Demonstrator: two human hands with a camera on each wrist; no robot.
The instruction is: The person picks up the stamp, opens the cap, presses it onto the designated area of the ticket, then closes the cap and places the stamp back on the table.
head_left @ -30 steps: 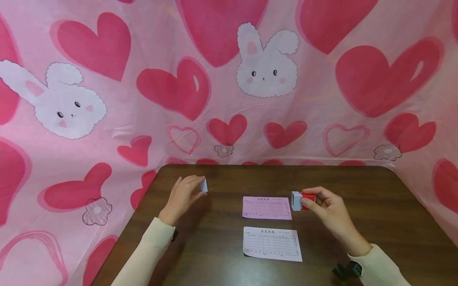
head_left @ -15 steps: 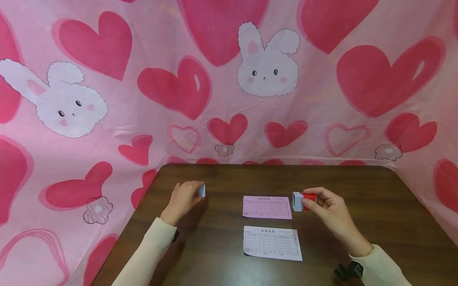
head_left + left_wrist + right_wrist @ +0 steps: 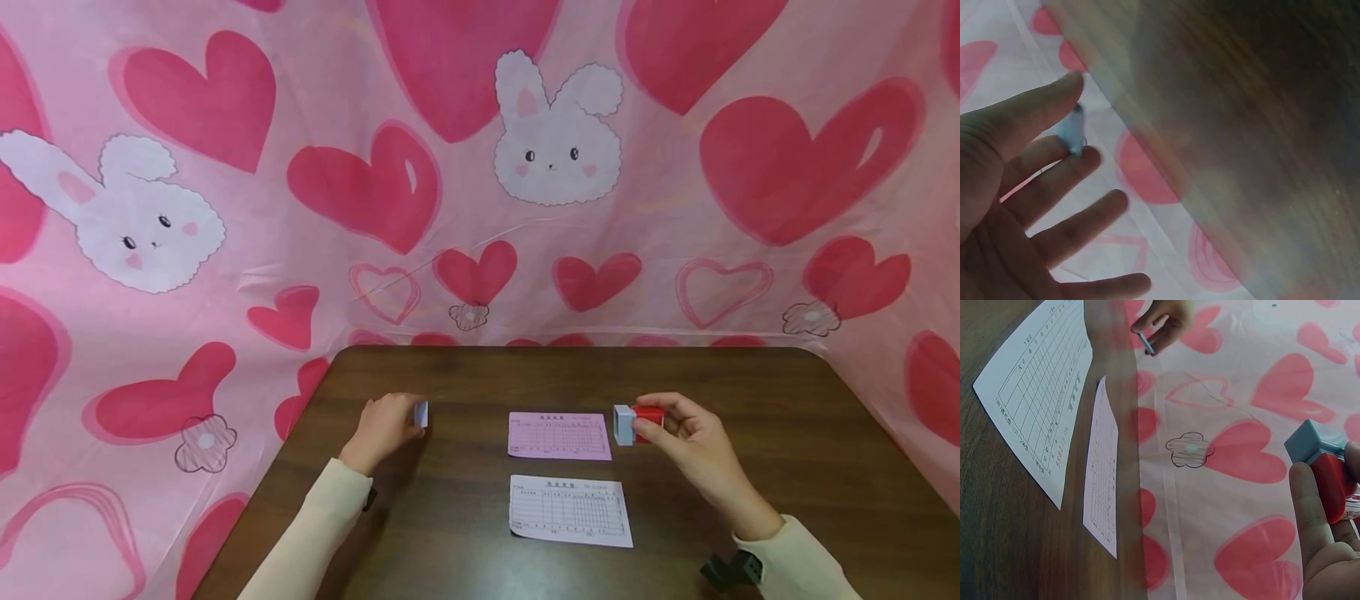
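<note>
The right hand [image 3: 705, 450] pinched a stamp [image 3: 640, 414] between thumb and fingers: a glossy red body with a boxy, blue-grey square end, its hollow facing left. It was held up just right of the pink slip [image 3: 558, 437], fingers covering part of the red. The left hand [image 3: 381, 427] pinched a small, flat, pale blue piece [image 3: 422, 414] between the tips of thumb and fingers, the outer fingers spread apart; whether it touched the wood I could not tell.

Between the hands, the thin pink slip lay beyond a white slip [image 3: 570, 512], apart from it, on a brown wood-grain table [image 3: 750, 383]. Behind hung a creased pink cloth [image 3: 480, 217] with hearts, flowers and rabbit heads. Cream sleeves [image 3: 315, 521] covered the forearms.

Both slips bore ruled grids under a printed heading too small to read; the white one also carried a blurred red number.
</note>
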